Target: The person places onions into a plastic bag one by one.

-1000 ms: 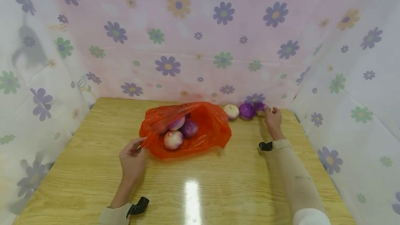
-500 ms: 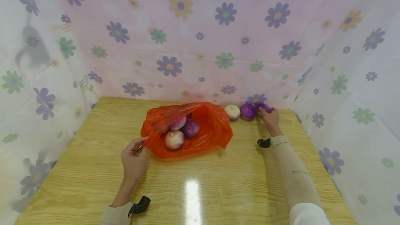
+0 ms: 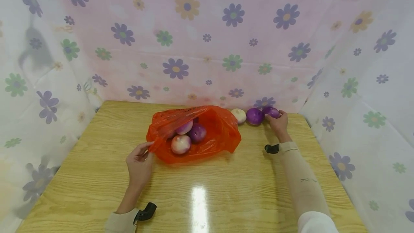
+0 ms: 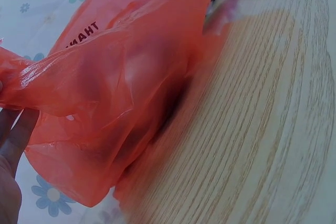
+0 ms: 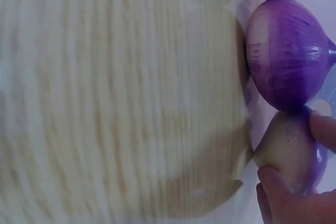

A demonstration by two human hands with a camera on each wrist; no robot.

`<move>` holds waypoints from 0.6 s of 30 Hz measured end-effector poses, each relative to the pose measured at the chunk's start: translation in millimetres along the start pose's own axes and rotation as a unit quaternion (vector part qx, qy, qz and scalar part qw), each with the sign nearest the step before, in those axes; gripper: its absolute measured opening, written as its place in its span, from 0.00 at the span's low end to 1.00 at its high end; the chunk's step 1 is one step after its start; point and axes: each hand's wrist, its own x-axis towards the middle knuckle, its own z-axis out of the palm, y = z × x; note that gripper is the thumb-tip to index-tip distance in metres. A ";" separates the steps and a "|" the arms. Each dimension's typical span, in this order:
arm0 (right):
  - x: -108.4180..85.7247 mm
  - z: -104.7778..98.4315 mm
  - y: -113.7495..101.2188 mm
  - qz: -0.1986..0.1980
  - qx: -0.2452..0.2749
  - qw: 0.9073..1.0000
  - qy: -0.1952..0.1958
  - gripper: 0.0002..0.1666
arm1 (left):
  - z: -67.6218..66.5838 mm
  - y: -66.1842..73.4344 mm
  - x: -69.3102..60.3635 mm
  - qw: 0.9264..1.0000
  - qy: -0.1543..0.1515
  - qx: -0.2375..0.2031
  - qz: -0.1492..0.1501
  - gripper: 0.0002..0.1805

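My left hand (image 3: 139, 164) pinches the near left edge of a thin red plastic bag (image 3: 224, 132), whose mouth gapes toward me. Inside lie several purple-and-white onions (image 3: 181, 144); the film partly covers some of them. In the left wrist view the bag (image 4: 142, 72) hides most of what it holds. At the table's back right, my right hand (image 3: 279, 125) grips the last onion (image 3: 271, 112) of a short row, thumb on its near side. The right wrist view shows this onion (image 5: 286, 148) between thumb and fingers, touching the purple onion (image 5: 287, 53) beside it.
A deep purple onion (image 3: 254, 117) and a pale onion (image 3: 238, 116) sit in the row between the bag and my right hand. Behind them rises a flowered cloth (image 3: 207, 56), with cloth at both sides too. The wooden table (image 3: 239, 186) spreads in front.
My right hand has shifted slightly left and its fingers have closed round the end onion, which has tilted to show more purple. The left hand keeps its hold on the bag.
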 end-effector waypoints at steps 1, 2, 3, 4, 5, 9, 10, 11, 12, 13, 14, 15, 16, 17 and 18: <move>-0.1 0.6 0.8 -0.002 0.000 1.000 0.001 0.49 | 0.0 -0.2 -0.1 1.000 0.000 -0.002 0.000 0.10; -0.5 1.3 1.4 -0.004 0.000 1.000 0.003 0.48 | 0.0 -0.3 -0.1 1.000 0.000 -0.004 0.000 0.10; -1.2 2.0 1.9 -0.006 0.001 1.000 0.004 0.48 | 0.0 -0.4 0.0 1.000 0.000 -0.003 0.001 0.10; -1.4 2.5 2.8 -0.008 -0.002 1.000 0.005 0.48 | 0.2 -0.5 -0.1 1.000 0.001 -0.003 0.001 0.10; -2.1 3.2 3.6 -0.011 -0.002 1.000 0.007 0.47 | 0.3 -0.4 -0.3 1.000 0.001 -0.002 0.002 0.10; -4.4 4.5 6.4 -0.021 -0.002 1.000 0.008 0.48 | 0.8 0.6 -0.3 1.000 0.003 0.006 0.006 0.11; -4.8 4.6 7.3 -0.021 -0.004 1.000 0.008 0.48 | 0.9 0.8 -0.4 1.000 0.004 0.007 0.006 0.11; -5.6 4.6 8.1 -0.022 -0.005 1.000 0.009 0.49 | 0.9 1.0 -0.5 1.000 0.004 0.007 0.006 0.11; -6.3 4.5 8.8 -0.023 -0.007 1.000 0.009 0.49 | 1.0 1.1 -0.6 1.000 0.004 0.009 0.005 0.11; -7.1 4.4 9.7 -0.025 -0.010 1.000 0.011 0.50 | 1.1 0.9 -0.7 1.000 0.004 0.009 0.004 0.11; -8.0 4.3 10.3 -0.024 -0.011 1.000 0.012 0.51 | 1.2 1.0 -0.9 1.000 0.004 0.010 0.003 0.11; -8.5 3.9 11.4 -0.024 -0.015 1.000 0.012 0.51 | 1.3 1.1 -1.0 1.000 0.004 0.010 0.001 0.11; -8.7 3.5 13.0 -0.026 -0.017 0.999 0.013 0.52 | 1.4 1.3 -1.1 1.000 0.003 0.010 -0.001 0.11; -9.3 2.9 14.4 -0.028 -0.020 0.999 0.012 0.52 | 1.5 1.4 -1.2 1.000 0.003 0.010 -0.003 0.11; -9.5 2.1 15.9 -0.029 -0.022 0.999 0.011 0.52 | 1.6 1.4 -1.3 1.000 0.002 0.009 -0.004 0.11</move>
